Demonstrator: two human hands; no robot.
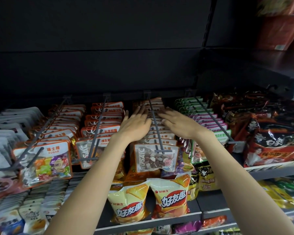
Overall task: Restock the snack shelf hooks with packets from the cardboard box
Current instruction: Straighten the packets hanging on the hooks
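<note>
- Your left hand (135,122) lies flat, fingers straight, on the tops of the packets (155,156) hanging on the middle hook (155,128), on the hook's left side.
- Your right hand (177,122) mirrors it on the right side of the same hook, fingers straight and resting on the packet tops, gripping nothing.
- The row of packets runs from the far back panel to the near end of the hook; the nearest one is clear-fronted with brown and white pieces inside.
- To the left hang sugar candy packets (46,164) on their own hook; to the right, green-edged packets (190,103).
- Below and nearer, two yellow chip bags (171,195) stand on a shelf (159,221).
- Red noodle packs (271,141) fill the shelf at right.
- You have no cardboard box in view.
</note>
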